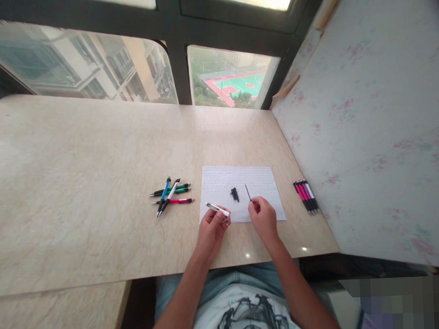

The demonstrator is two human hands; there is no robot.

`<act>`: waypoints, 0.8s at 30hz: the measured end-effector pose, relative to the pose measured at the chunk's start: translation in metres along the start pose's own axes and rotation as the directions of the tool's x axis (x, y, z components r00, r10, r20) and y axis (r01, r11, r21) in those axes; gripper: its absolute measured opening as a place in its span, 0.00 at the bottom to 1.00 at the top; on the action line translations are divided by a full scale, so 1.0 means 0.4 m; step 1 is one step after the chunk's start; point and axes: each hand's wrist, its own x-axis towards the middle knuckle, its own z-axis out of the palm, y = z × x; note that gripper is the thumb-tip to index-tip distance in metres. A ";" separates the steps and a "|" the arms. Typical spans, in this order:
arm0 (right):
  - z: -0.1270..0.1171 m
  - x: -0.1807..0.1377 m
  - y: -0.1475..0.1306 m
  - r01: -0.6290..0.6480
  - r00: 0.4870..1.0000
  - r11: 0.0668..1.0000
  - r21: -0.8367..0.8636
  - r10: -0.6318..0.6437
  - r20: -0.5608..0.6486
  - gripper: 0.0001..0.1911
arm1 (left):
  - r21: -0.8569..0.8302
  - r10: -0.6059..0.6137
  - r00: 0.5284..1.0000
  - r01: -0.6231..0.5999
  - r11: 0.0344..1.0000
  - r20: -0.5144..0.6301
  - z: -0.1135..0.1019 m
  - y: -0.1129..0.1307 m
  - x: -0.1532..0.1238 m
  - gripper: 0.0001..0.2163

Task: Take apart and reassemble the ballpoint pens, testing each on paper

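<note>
Over the lower left part of a written sheet of paper [220,179], my left hand [212,231] is closed on a white pen barrel [217,209] with a dark clip end pointing up and left. My right hand [262,216], above the paper's lower right part, pinches a thin dark pen refill [247,192] that points up and away from me. Between the two hands, small black pen parts [235,194] lie on the paper. The refill and the barrel are apart from each other.
Left of the paper lies a loose pile of several pens [169,196] in blue, white, green and pink. At the right, beside the flowered wall [368,153], several pink, purple and white pens [306,196] lie in a row. A window [233,76] stands behind the stone counter [78,190].
</note>
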 end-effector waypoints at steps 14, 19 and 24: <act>-0.012 -0.014 0.050 0.123 0.992 0.972 0.202 -0.129 0.014 0.11 | 0.012 0.039 0.998 -0.038 0.999 -0.045 0.005 0.001 0.004 0.11; -0.050 -0.034 0.023 0.037 0.999 0.964 0.262 -0.036 -0.010 0.13 | -0.006 0.050 0.998 -0.050 0.999 -0.042 0.004 0.003 0.004 0.10; -0.126 -0.069 -0.031 0.166 0.972 0.938 0.305 -0.207 0.109 0.07 | -0.070 0.055 0.998 -0.057 0.996 -0.036 0.000 0.005 0.005 0.10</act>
